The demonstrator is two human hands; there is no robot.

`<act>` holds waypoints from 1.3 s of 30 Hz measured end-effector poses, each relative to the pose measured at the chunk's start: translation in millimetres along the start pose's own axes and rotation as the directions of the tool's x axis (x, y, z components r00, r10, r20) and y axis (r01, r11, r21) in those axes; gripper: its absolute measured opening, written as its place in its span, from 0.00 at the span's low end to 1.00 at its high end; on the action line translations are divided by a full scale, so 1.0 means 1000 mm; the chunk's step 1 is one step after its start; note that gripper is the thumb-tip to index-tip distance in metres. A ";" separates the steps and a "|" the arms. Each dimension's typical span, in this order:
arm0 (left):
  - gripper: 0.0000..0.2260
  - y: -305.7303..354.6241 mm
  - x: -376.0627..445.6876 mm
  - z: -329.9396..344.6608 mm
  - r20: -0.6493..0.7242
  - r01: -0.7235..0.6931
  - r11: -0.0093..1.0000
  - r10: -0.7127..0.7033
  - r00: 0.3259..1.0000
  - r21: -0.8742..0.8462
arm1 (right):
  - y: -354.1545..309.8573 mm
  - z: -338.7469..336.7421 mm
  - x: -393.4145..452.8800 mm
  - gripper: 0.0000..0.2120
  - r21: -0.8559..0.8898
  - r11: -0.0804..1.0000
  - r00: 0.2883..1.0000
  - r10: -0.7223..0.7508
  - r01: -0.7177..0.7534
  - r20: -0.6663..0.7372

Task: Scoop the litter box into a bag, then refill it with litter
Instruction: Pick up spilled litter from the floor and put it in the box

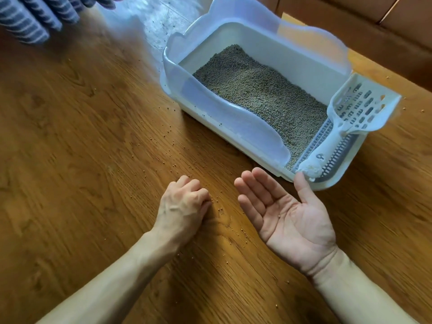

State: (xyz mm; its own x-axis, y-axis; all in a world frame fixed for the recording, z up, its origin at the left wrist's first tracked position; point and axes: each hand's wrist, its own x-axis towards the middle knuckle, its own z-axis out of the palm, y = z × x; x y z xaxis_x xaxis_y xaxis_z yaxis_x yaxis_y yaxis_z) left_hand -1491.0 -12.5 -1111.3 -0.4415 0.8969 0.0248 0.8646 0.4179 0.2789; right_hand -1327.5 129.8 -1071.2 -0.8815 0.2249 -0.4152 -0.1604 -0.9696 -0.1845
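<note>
A white litter box [210, 115] with a translucent raised rim stands on the wooden floor, holding a layer of grey-brown litter [257, 90]. A white slotted scoop [360, 108] lies across the box's near right end, its handle pointing toward me. My right hand [287, 213] is held palm up with straight fingers just in front of the box, one grain on the palm, the thumb tip near the scoop handle. My left hand [184, 202] rests knuckles up on the floor, fingers curled down onto scattered litter grains [219, 208]. I cannot tell if it pinches any.
Loose litter grains [168, 146] are strewn over the wooden floor [81, 136] left of and in front of the box. A blue-and-white striped cloth [35, 17] hangs at the top left. A pale dusty patch [159, 17] lies behind the box. Brown panels [374, 24] run along the top right.
</note>
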 end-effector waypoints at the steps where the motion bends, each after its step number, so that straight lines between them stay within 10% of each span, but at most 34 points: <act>1: 0.05 0.000 0.001 0.001 0.001 -0.014 1.000 0.014 1.000 0.003 | 0.000 -0.001 0.000 0.39 -0.004 1.000 1.000 -0.004 0.004 -0.002; 8: 0.02 0.022 0.001 -0.039 -0.250 -0.006 0.938 -0.086 0.964 -0.347 | 0.001 -0.008 0.003 0.38 0.001 1.000 0.998 -0.023 0.023 -0.064; 16: 0.05 0.083 -0.007 -0.066 -0.343 -0.342 0.890 0.233 0.910 -0.302 | 0.009 0.005 0.011 0.33 0.036 0.999 0.993 0.038 -0.034 -0.109; 20: 0.03 0.059 -0.009 -0.077 -0.442 -0.228 0.884 0.027 0.897 -0.408 | 0.008 0.012 0.013 0.34 -0.029 0.999 0.995 0.020 -0.023 -0.094; 26: 0.03 -0.016 -0.024 -0.028 -0.210 0.137 0.947 -0.202 0.956 -0.289 | 0.006 0.005 0.011 0.36 -0.030 1.000 0.995 -0.002 -0.001 -0.096; 39: 0.03 -0.022 -0.025 0.001 -0.048 0.009 0.999 -0.010 0.999 -0.031 | 0.006 0.004 0.011 0.35 -0.039 0.999 0.995 -0.014 0.010 -0.103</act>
State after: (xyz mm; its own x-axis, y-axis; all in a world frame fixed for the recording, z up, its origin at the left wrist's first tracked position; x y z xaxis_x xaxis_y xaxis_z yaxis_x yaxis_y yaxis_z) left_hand -1498.9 -43.6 -1119.2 -0.4614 0.8846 0.0677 0.8527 0.4211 0.3091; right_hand -1340.3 125.9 -1073.1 -0.8289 0.2473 -0.5017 -0.1522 -0.9629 -0.2230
